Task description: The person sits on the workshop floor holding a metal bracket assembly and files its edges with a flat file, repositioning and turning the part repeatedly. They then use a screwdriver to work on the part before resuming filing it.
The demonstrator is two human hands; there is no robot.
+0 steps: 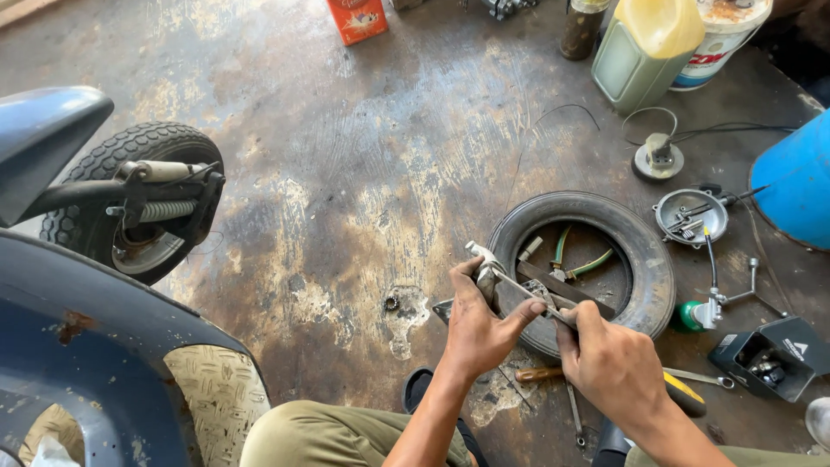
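- The left hand (478,333) is clamped around a small grey metal part (486,270), gripping it from the side so that its top end stands clear above the fingers.
- The right hand (609,361) is closed on the near end of a thin metal rod (529,298); the rod slants up and to the left until it meets the metal part, so one hand appears to steady the piece while the other guides the rod.
- Both hands work just above the near rim of a loose tyre (644,259) lying flat on the floor.
- The tyre serves as a tray: a dark flat bar (577,296) and a green-handled tool (590,265) lie inside its ring, which keeps them from scattering.
- A wooden-handled tool (538,374) lies on the floor directly under the hands, within easy reach.
- To the right, well apart from the hands, stand a round metal cover (690,216), a green can (689,316) and a small black box (772,356).
- The floor (346,156) is bare concrete, heavily stained and worn in pale patches.
- A blue scooter (78,346) stands to the left, its small wheel (130,203) and spring in view.
- A yellowish jug (644,47) and a white bucket (724,35) stand at the far edge; a blue drum (800,182) shows at the right.
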